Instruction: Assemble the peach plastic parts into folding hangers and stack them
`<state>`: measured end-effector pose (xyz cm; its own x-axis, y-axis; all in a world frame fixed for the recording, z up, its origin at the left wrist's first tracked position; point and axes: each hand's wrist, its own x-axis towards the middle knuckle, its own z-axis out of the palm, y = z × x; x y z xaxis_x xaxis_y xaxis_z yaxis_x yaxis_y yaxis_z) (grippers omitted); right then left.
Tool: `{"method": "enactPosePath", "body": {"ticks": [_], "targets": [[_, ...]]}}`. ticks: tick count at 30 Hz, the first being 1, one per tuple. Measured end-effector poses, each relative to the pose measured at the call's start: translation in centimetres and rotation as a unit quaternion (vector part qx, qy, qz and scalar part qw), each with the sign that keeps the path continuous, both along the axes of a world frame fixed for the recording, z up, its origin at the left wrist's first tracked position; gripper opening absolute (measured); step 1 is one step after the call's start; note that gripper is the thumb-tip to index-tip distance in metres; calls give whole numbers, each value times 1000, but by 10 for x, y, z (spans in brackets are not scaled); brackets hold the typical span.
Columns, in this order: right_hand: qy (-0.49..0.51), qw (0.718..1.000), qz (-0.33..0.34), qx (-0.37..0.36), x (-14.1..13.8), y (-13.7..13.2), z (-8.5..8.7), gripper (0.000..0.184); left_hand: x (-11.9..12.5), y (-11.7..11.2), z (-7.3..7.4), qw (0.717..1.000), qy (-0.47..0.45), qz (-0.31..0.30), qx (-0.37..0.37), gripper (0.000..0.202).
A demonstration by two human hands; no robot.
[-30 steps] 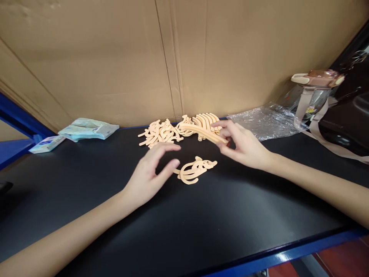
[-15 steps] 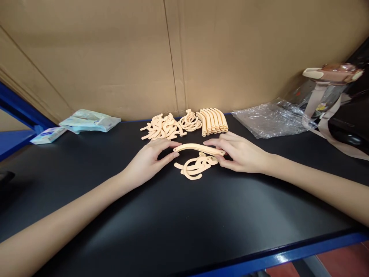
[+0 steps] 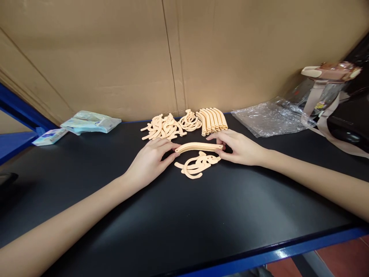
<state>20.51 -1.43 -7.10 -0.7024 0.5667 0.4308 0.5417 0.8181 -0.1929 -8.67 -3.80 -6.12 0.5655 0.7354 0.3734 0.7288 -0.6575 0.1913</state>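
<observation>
A long curved beige piece (image 3: 198, 147) is held level just above the black tabletop (image 3: 184, 215). My left hand (image 3: 151, 159) pinches its left end and my right hand (image 3: 240, 148) pinches its right end. Right below it lies a small heap of curled beige hook-shaped pieces (image 3: 197, 165). Behind, near the cardboard wall, sit a loose pile of beige hooks (image 3: 161, 129), a smaller coiled bunch (image 3: 190, 121) and a neat row of curved beige strips (image 3: 211, 120).
A cardboard wall (image 3: 173, 54) closes the back. Blue-white packets (image 3: 90, 122) and a small packet (image 3: 49, 136) lie at the left. A crumpled clear plastic bag (image 3: 271, 117), a lidded clear bottle with a strap (image 3: 323, 90) and a dark bag (image 3: 350, 127) stand at the right.
My right hand carried the curved piece down from the back row to the spot above the small heap. My left hand closed on its other end.
</observation>
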Motion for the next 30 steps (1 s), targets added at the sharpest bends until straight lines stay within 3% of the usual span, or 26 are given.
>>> {"method": "enactPosePath", "body": {"ticks": [9,17,25,30], "targets": [[6,999,-20,-50,-2,1,2,19,-1,0,-5,1000,-22,5,5,31],[6,995,-78,-56,-1,2,0,23,0,-3,-2,1000,-15,6,5,28],[28,996,-60,-61,1,4,0,18,-3,0,-4,999,-24,-16,19,28],[45,995,-61,-59,1,4,-2,21,-3,0,-4,998,-65,1,24,27]]}}
